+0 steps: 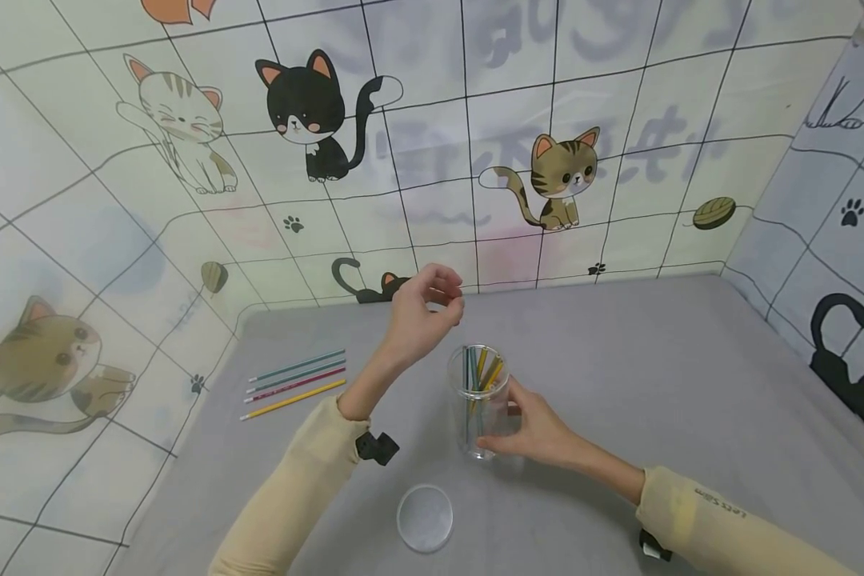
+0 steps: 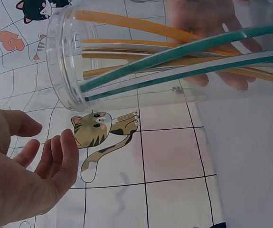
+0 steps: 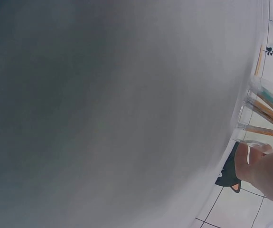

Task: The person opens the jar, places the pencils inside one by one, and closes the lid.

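A clear plastic jar (image 1: 463,428) stands upright on the grey cloth, with teal and yellow pencils (image 1: 484,368) leaning inside. My right hand (image 1: 540,428) grips the jar's lower right side, thumb in front and fingers behind. Past the jar's mouth, up and to the left, my left hand (image 1: 425,316) hovers with loosely bent fingers and holds nothing. The left wrist view shows that hand (image 2: 36,166) apart from the jar's rim (image 2: 62,61). In the right wrist view, the right hand (image 3: 269,173) is at the edge beside the jar, partly cut off.
On the left of the grey cloth (image 1: 619,360) lie two teal pencils (image 1: 298,366), a red pencil (image 1: 295,385) and a yellow pencil (image 1: 293,400), side by side. A round clear lid (image 1: 425,518) lies in front of the jar. Cat-patterned sheets (image 1: 432,200) rise behind and at both sides.
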A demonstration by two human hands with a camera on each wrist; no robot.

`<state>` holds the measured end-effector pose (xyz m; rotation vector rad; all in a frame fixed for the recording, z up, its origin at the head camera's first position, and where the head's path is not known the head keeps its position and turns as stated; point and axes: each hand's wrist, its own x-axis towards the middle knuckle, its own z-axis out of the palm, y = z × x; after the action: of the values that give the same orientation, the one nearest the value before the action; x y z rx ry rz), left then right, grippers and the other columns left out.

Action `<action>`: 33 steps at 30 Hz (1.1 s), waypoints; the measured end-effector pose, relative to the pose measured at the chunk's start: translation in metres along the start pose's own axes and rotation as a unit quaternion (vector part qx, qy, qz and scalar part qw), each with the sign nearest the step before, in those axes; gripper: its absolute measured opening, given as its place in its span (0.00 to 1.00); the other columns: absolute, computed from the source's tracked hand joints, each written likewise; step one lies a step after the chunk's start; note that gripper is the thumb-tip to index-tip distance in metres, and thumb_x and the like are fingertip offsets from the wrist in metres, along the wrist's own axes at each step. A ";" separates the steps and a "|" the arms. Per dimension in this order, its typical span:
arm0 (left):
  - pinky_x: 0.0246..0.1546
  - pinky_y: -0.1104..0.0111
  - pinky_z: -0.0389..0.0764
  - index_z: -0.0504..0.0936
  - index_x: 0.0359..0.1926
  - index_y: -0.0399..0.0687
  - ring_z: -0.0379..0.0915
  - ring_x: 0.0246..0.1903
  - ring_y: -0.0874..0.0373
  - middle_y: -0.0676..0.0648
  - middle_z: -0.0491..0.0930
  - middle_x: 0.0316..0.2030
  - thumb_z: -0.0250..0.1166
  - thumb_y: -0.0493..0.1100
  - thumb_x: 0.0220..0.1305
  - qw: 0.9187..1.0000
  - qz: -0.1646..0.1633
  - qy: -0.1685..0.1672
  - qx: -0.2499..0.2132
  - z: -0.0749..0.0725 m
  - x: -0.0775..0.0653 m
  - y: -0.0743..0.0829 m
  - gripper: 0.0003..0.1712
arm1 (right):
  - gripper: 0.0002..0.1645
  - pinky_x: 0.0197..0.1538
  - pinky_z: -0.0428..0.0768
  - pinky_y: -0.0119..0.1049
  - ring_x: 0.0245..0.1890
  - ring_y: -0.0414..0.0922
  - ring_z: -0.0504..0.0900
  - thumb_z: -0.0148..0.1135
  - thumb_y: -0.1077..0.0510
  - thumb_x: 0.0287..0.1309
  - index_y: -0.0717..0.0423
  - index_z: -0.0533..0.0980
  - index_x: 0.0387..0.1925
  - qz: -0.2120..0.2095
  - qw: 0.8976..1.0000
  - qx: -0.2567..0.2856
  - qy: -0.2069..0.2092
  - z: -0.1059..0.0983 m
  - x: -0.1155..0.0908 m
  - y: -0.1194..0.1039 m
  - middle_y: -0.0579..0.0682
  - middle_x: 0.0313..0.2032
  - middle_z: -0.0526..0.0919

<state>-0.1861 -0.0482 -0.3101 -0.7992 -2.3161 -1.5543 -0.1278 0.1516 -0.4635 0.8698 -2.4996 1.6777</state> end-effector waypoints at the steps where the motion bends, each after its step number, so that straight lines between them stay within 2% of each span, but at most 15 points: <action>1: 0.30 0.65 0.83 0.77 0.45 0.38 0.81 0.35 0.51 0.42 0.79 0.37 0.62 0.29 0.63 1.000 -0.001 0.001 0.001 -0.001 0.000 -0.001 0.09 | 0.48 0.54 0.79 0.49 0.54 0.46 0.78 0.82 0.56 0.42 0.50 0.67 0.65 -0.001 1.000 0.001 0.001 0.000 0.000 0.000 0.44 0.56 0.80; 8: 0.31 0.64 0.84 0.77 0.45 0.37 0.80 0.34 0.49 0.41 0.79 0.37 0.60 0.29 0.64 1.000 -0.013 0.003 -0.001 -0.014 -0.005 -0.010 0.09 | 0.47 0.54 0.79 0.49 0.53 0.46 0.79 0.82 0.56 0.42 0.50 0.67 0.64 -0.004 1.000 0.005 0.001 0.000 0.001 -0.001 0.44 0.55 0.80; 14: 0.33 0.64 0.84 0.78 0.46 0.36 0.80 0.35 0.46 0.39 0.78 0.37 0.60 0.27 0.64 0.999 -0.042 0.008 -0.002 -0.033 -0.021 -0.031 0.10 | 0.46 0.54 0.79 0.49 0.53 0.49 0.79 0.82 0.55 0.43 0.53 0.68 0.63 -0.002 1.000 0.001 0.001 0.001 0.000 0.000 0.48 0.55 0.80; 18: 0.35 0.62 0.84 0.78 0.47 0.35 0.80 0.37 0.44 0.37 0.78 0.39 0.60 0.26 0.64 0.998 -0.058 -0.004 -0.003 -0.042 -0.032 -0.042 0.11 | 0.44 0.54 0.79 0.50 0.53 0.50 0.79 0.82 0.56 0.43 0.55 0.69 0.61 -0.005 1.000 0.001 0.006 0.001 0.000 0.001 0.49 0.54 0.81; 23: 0.37 0.62 0.83 0.77 0.51 0.36 0.80 0.39 0.43 0.38 0.78 0.40 0.60 0.26 0.63 0.997 -0.076 -0.022 0.008 -0.049 -0.043 -0.054 0.15 | 0.45 0.54 0.79 0.50 0.53 0.49 0.79 0.82 0.54 0.44 0.54 0.68 0.63 -0.001 1.000 -0.002 0.005 0.001 -0.001 0.001 0.48 0.54 0.81; 33: 0.39 0.62 0.83 0.78 0.51 0.38 0.80 0.41 0.46 0.40 0.79 0.41 0.62 0.25 0.62 0.995 -0.090 -0.017 0.026 -0.059 -0.057 -0.073 0.16 | 0.45 0.54 0.79 0.49 0.54 0.49 0.78 0.82 0.54 0.44 0.53 0.68 0.63 -0.003 1.000 0.001 0.006 0.001 -0.001 0.000 0.47 0.54 0.80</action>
<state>-0.1858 -0.1395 -0.3701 -0.6252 -2.5030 -1.5538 -0.1267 0.1517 -0.4643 0.8637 -2.4864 1.6802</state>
